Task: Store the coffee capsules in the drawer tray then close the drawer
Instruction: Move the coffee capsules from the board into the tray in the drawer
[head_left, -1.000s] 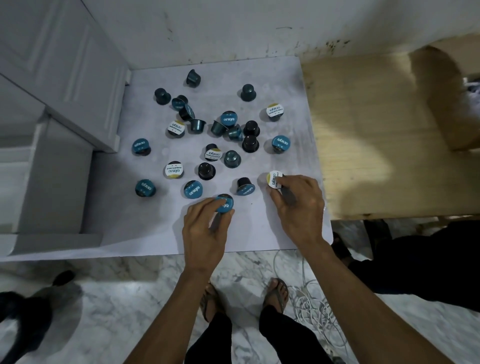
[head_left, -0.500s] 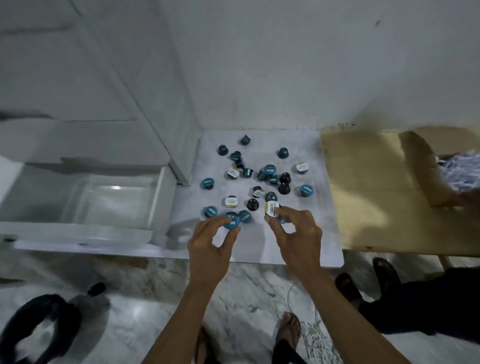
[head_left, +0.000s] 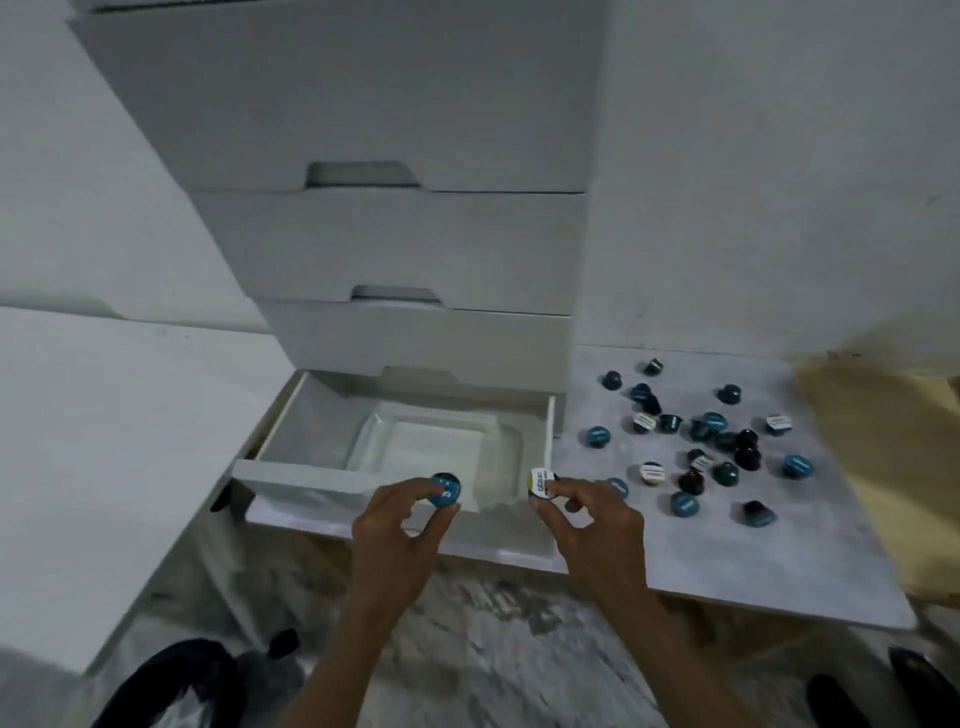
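The bottom drawer (head_left: 291, 470) of a white cabinet stands pulled out, and a clear plastic tray (head_left: 374, 431) with nothing in it lies inside. My left hand (head_left: 400, 535) pinches a blue-lidded capsule (head_left: 445, 490) over the drawer's front edge. My right hand (head_left: 597, 525) pinches a white-lidded capsule (head_left: 541, 483) above the drawer's right front corner. Several more capsules (head_left: 696, 447), blue, white and dark, lie scattered on the grey board (head_left: 779, 561) to the right of the drawer.
Above the open drawer the cabinet (head_left: 405, 249) has closed drawers with cut-out handles. A wooden surface (head_left: 893, 447) adjoins the board on the right. Marble floor (head_left: 493, 613) lies below, with a dark object (head_left: 171, 686) at the lower left and a dark shoe (head_left: 919, 686) at the lower right.
Both hands lifted their capsules off the board and carried them left to the open drawer. The view swung left and up, bringing the drawer and cabinet into sight.
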